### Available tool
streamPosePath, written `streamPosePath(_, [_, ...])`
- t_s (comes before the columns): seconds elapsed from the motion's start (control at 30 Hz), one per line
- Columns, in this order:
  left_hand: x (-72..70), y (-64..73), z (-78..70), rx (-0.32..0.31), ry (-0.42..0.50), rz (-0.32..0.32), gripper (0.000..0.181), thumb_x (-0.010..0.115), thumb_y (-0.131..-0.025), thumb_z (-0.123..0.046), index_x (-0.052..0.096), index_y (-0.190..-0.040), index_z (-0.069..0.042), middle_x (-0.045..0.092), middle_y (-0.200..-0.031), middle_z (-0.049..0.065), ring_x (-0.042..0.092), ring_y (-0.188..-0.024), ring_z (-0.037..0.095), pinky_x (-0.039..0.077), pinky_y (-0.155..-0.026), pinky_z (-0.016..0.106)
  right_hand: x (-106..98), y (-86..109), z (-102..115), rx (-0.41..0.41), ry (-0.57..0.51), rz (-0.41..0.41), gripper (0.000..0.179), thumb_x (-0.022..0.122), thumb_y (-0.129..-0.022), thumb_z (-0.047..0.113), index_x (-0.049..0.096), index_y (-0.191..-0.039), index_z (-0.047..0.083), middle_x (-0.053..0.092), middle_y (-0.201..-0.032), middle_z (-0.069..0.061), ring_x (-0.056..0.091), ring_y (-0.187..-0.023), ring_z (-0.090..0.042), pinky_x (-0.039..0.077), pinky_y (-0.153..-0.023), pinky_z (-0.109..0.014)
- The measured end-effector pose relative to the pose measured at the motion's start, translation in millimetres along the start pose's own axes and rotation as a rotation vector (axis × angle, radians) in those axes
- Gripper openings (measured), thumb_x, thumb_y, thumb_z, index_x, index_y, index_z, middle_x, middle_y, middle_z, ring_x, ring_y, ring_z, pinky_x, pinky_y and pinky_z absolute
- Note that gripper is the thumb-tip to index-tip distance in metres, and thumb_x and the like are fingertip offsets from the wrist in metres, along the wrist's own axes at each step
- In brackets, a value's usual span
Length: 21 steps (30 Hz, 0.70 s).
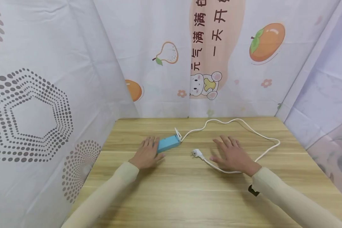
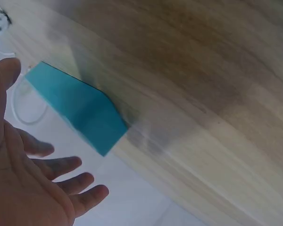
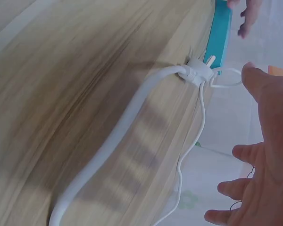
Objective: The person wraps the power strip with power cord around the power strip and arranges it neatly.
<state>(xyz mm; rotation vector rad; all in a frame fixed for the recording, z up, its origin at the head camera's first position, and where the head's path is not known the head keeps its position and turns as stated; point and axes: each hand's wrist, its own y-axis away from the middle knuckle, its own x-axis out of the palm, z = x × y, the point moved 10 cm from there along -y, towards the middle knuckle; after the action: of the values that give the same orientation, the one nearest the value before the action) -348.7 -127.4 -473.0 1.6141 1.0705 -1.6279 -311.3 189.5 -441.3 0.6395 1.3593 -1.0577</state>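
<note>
Blue power strip (image 1: 169, 143), corded, one: lies left of centre on the far half of a wood-grain table (image 1: 188, 196), between the hands but much closer to the left.

White cord (image 1: 239, 119): leaves the strip's right end, runs in a wide bend along the far side, passes beneath the right hand (image 1: 234, 155).

Strip body: long axis mostly crosswise, right end angled somewhat away from the person.

Left hand (image 1: 148, 154), the nearer: at the strip's left end, fingers loosely extended, gripping nothing; strip to its right and slightly forward; contact cannot be told.

Right hand: fingers spread, holding nothing; well apart from the strip, which lies to its left and a little farther off.

White plug (image 1: 197, 153): smallest item; between strip and right hand, near the right thumb, pins facing left.
</note>
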Motion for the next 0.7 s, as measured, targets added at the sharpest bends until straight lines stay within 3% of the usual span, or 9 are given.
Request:
streamPosePath(0.27, [14.6, -10.9, 12.5, -0.039, -0.023, 0.055, 0.075, 0.06, -0.102, -0.05, 0.044, -0.148, 0.007, 0.058, -0.134, 0.027, 0.053, -0.126, 0.043, 0.043, -0.104, 0.058, 7.8, -5.1, 10.9, -0.032, -0.039, 0.0, 0.078, 0.063, -0.096, 0.061, 0.047, -0.152, 0.008, 0.041, -0.153, -0.03, 0.035, -0.137, -0.06, 0.027, -0.109, -0.072])
streamPosePath(0.5, [22.9, -24.6, 18.1, -0.056, -0.032, 0.05, 0.068, 0.068, -0.096, -0.052, 0.058, -0.13, 0.007, 0.065, -0.119, 0.02, 0.062, -0.109, 0.034, 0.052, -0.092, 0.05, 16.4, -4.8, 18.2, -0.069, -0.053, 0.006, 0.076, 0.061, -0.097, 0.06, 0.049, -0.149, 0.006, 0.044, -0.152, -0.028, 0.037, -0.137, -0.059, 0.027, -0.109, -0.072])
streamPosePath(0.7, [22.7, -25.9, 14.3, -0.032, -0.078, 0.029, 0.072, 0.067, -0.095, -0.057, 0.061, -0.121, 0.009, 0.066, -0.112, 0.019, 0.062, -0.101, 0.03, 0.054, -0.085, 0.045, 17.2, -5.3, 25.5, -0.109, -0.064, -0.014, 0.072, 0.064, -0.097, 0.056, 0.052, -0.146, 0.005, 0.049, -0.147, -0.027, 0.043, -0.134, -0.055, 0.031, -0.107, -0.071])
